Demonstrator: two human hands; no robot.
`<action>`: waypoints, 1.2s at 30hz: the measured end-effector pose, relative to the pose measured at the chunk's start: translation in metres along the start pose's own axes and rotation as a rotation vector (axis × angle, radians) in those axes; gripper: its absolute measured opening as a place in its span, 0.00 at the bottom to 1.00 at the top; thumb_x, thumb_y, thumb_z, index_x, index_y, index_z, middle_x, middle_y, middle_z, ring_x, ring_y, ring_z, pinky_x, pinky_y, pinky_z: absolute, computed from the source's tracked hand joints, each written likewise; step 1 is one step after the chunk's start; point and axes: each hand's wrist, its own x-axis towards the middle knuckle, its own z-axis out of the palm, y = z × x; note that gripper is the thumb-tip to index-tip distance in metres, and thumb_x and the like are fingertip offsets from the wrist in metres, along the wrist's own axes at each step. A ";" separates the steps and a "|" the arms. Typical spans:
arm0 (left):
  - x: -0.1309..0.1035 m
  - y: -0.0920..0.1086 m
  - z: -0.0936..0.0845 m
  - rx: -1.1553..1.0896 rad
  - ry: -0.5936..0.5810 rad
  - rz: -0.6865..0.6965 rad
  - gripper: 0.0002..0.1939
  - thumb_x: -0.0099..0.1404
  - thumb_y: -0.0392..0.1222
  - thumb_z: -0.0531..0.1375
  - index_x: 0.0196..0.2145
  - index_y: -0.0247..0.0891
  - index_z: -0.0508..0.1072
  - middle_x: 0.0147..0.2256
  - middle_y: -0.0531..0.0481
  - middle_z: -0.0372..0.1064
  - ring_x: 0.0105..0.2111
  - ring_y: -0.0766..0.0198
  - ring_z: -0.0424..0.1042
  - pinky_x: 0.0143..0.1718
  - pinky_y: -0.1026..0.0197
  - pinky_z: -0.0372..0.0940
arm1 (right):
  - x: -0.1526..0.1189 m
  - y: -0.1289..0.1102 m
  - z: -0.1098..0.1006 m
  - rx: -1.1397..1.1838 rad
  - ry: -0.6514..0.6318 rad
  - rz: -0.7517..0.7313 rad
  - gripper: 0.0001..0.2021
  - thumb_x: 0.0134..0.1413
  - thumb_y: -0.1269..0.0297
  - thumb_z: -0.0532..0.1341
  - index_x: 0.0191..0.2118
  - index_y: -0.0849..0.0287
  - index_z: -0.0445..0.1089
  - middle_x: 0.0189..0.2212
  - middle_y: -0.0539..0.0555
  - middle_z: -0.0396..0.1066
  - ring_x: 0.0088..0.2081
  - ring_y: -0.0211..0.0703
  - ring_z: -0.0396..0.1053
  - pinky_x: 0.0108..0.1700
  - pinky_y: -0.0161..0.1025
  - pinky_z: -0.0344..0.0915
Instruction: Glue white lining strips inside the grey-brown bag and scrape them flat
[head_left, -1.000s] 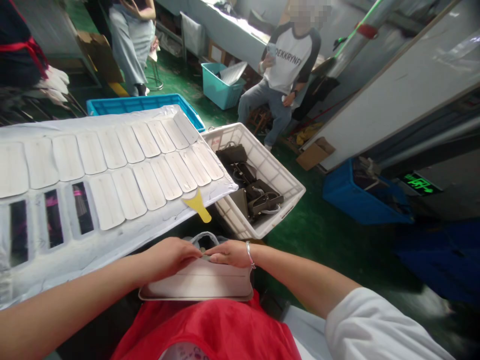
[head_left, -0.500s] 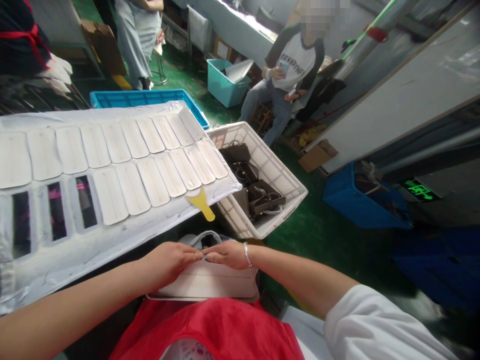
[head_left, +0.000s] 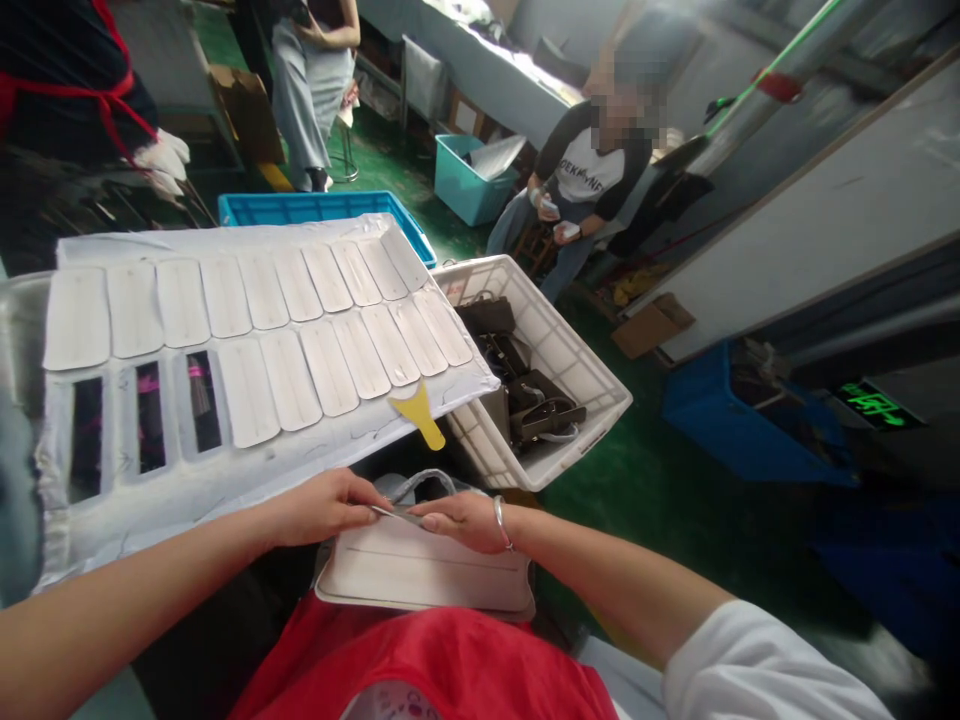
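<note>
A pale bag [head_left: 427,575] with a grey looped handle [head_left: 424,482] rests at my lap against a red apron [head_left: 420,660]. My left hand [head_left: 341,508] pinches the left side of a thin flap along the bag's top edge. On the same edge, to the right, my right hand [head_left: 465,518] presses with its thumb and fingers together. Beyond the hands, white rounded panels [head_left: 330,370] lie in rows on a cloth-covered board [head_left: 262,480]. A yellow scraper [head_left: 421,415] sits at the board's near right edge.
Behind the bag, a white crate [head_left: 551,470] holds several dark bags [head_left: 525,385]. Blue bins [head_left: 750,410] and a teal bin [head_left: 472,195] stand on the green floor. A seated person [head_left: 592,170] and other people are farther back.
The view has shifted left, so the scene sits farther right. My hands have moved slightly apart, and a thin edge now shows between them. The seated person's hands are lower.
</note>
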 end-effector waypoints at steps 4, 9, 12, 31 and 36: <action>-0.009 -0.008 0.012 0.209 0.127 0.163 0.14 0.64 0.42 0.52 0.43 0.43 0.75 0.40 0.52 0.75 0.39 0.64 0.72 0.41 0.67 0.64 | 0.004 -0.001 0.001 0.034 0.009 -0.012 0.20 0.62 0.57 0.50 0.55 0.57 0.65 0.52 0.53 0.67 0.52 0.46 0.65 0.55 0.39 0.59; -0.016 -0.011 0.006 0.359 0.072 0.387 0.16 0.68 0.41 0.49 0.50 0.43 0.70 0.46 0.48 0.72 0.43 0.64 0.72 0.44 0.67 0.64 | 0.014 -0.008 0.003 -0.015 -0.046 -0.020 0.21 0.63 0.59 0.48 0.57 0.59 0.62 0.53 0.55 0.65 0.54 0.46 0.63 0.56 0.39 0.58; -0.016 -0.010 0.003 0.453 0.064 0.438 0.16 0.68 0.40 0.48 0.50 0.42 0.70 0.47 0.46 0.71 0.43 0.63 0.72 0.44 0.67 0.66 | 0.021 -0.012 0.005 -0.054 -0.065 -0.021 0.22 0.63 0.58 0.48 0.58 0.60 0.61 0.54 0.57 0.64 0.54 0.47 0.62 0.56 0.40 0.57; -0.043 -0.019 0.019 0.470 0.298 0.383 0.15 0.65 0.36 0.53 0.47 0.42 0.71 0.49 0.48 0.70 0.47 0.64 0.70 0.48 0.64 0.66 | 0.056 -0.040 0.006 -0.199 -0.156 -0.037 0.21 0.63 0.58 0.48 0.55 0.61 0.64 0.50 0.60 0.67 0.52 0.50 0.65 0.53 0.42 0.60; -0.045 -0.005 0.028 0.617 0.298 0.396 0.18 0.65 0.35 0.52 0.52 0.41 0.67 0.51 0.45 0.67 0.49 0.63 0.68 0.50 0.62 0.65 | 0.054 -0.034 0.005 -0.264 -0.152 -0.092 0.19 0.61 0.57 0.50 0.54 0.55 0.65 0.49 0.57 0.69 0.49 0.50 0.67 0.49 0.42 0.63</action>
